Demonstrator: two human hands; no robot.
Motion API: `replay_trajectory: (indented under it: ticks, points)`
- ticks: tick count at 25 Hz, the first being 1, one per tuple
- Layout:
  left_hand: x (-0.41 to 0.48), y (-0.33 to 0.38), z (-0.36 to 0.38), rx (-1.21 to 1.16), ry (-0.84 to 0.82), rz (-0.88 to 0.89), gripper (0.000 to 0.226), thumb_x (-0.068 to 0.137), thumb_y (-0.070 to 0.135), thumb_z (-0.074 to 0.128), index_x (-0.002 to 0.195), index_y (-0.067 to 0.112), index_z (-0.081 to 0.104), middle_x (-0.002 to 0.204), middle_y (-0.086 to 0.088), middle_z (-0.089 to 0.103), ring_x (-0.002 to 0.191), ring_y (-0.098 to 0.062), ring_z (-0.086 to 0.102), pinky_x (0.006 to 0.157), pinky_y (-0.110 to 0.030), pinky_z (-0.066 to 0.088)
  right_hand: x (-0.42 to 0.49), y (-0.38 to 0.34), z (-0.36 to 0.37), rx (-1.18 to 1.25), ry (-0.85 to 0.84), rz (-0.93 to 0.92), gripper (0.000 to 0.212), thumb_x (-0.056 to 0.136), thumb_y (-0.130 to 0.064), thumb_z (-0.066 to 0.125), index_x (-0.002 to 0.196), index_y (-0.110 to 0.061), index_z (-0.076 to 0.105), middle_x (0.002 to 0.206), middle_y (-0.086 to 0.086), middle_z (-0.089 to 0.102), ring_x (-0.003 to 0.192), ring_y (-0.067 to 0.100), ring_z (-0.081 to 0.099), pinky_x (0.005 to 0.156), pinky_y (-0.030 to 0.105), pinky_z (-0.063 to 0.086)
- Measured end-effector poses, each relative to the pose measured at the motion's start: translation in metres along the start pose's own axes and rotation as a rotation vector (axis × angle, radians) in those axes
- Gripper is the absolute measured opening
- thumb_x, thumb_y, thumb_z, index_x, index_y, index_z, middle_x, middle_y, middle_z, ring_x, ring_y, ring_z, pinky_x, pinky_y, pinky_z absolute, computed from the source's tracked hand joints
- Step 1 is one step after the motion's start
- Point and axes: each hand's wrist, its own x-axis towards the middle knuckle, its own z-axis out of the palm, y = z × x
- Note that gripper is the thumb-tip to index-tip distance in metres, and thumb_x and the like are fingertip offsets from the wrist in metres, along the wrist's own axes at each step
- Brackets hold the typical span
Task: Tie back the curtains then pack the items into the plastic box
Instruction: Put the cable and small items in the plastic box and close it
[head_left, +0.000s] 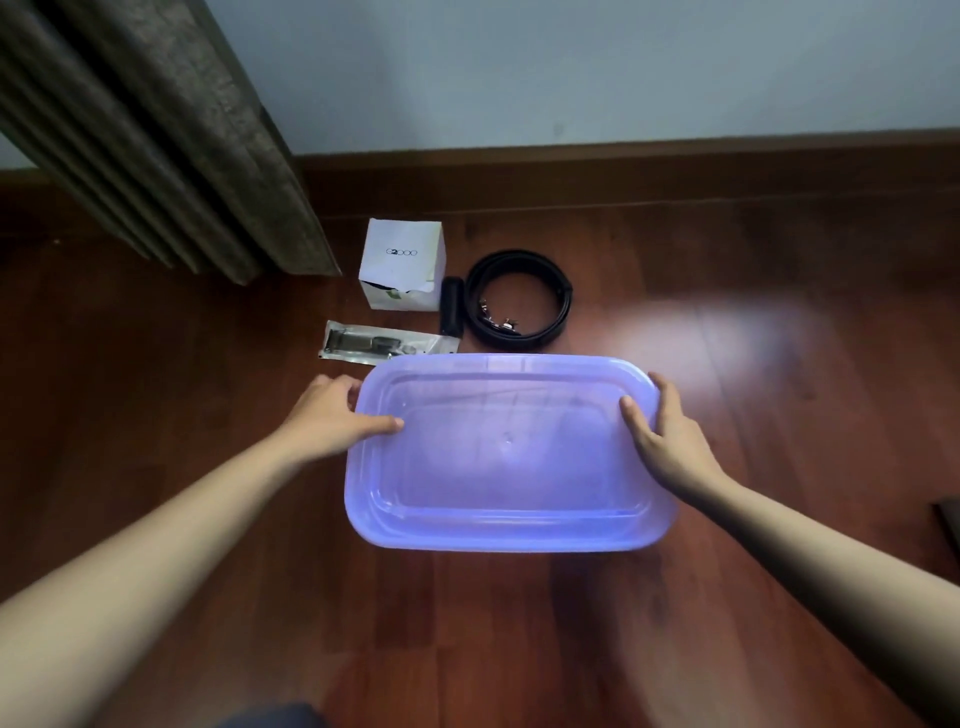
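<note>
A translucent purple rectangular plastic box (511, 499) sits on the reddish-brown wooden floor (779, 415), gripped at both short ends. The left hand (332, 415) clasps the left rim, thumb lying on top and fingers curled over the far corner. The right hand (665, 436) clasps the right rim the same way, its fingers wrapped down the outer side and mostly hidden.

Beyond the box's far edge lie the items. A clear plastic packet of dark parts (384, 343) sits just beside that edge, one end seeming to touch it. Further out are a white cardboard cube with a torn flap (402, 265), a small black cylinder (452, 306) and a coiled black strap with metal fittings (519, 299). Bare floor opens to the box's right and near side.

Far left of the box hangs a grey-brown pleated curtain (156, 130) — its top is cut off. The box's surface is blurred — whether a lid is on cannot be told. A dark object (948, 525) at the right frame edge is unreadable.
</note>
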Motion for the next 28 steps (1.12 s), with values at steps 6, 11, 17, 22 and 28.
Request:
replay_trajectory:
  ticks: [6,11,17,22,28]
  points:
    - [-0.004,0.008,0.005,-0.123,0.148,-0.066,0.036,0.078,0.044,0.071,0.092,0.013,0.061,0.097,-0.006,0.061,0.090,-0.025,0.057,0.071,-0.033,0.044,0.003,0.001,0.006,0.090,0.038,0.033,0.043,0.097,-0.040,0.037,0.132,-0.016,0.035,0.123,0.021,0.058,0.112,0.041,0.053,0.079,0.033,0.034]
    - [-0.007,0.013,0.003,-0.129,0.079,-0.160,0.037,0.079,0.040,0.070,0.084,0.004,0.066,0.085,-0.011,0.061,0.076,-0.025,0.053,0.063,-0.028,0.037,0.006,0.001,0.009,0.080,0.033,-0.005,0.045,0.097,-0.039,0.035,0.136,-0.017,0.032,0.127,0.018,0.056,0.115,0.039,0.053,0.087,0.038,0.039]
    - [-0.011,0.010,0.010,-0.226,0.108,-0.163,0.028,0.083,0.032,0.069,0.076,0.009,0.053,0.093,-0.010,0.055,0.084,-0.023,0.049,0.072,-0.029,0.036,0.005,0.000,0.011,0.056,0.043,-0.026,0.046,0.097,-0.038,0.035,0.138,-0.016,0.030,0.130,0.018,0.054,0.117,0.040,0.051,0.095,0.043,0.038]
    - [-0.007,0.016,0.013,-0.347,0.088,-0.166,0.033,0.087,0.030,0.061,0.108,0.006,0.050,0.119,-0.017,0.055,0.097,-0.026,0.052,0.078,-0.031,0.040,0.002,-0.002,0.010,0.033,0.062,-0.012,0.045,0.098,-0.036,0.034,0.137,-0.013,0.032,0.129,0.020,0.054,0.117,0.041,0.050,0.094,0.042,0.038]
    - [-0.016,0.021,0.012,-0.237,0.092,-0.213,0.039,0.090,0.037,0.053,0.114,0.006,0.050,0.105,-0.013,0.056,0.065,-0.025,0.052,0.057,-0.028,0.041,-0.001,-0.003,0.001,0.042,0.073,-0.096,0.053,0.096,-0.037,0.034,0.132,0.002,0.037,0.140,0.022,0.041,0.130,0.034,0.039,0.106,0.041,0.032]
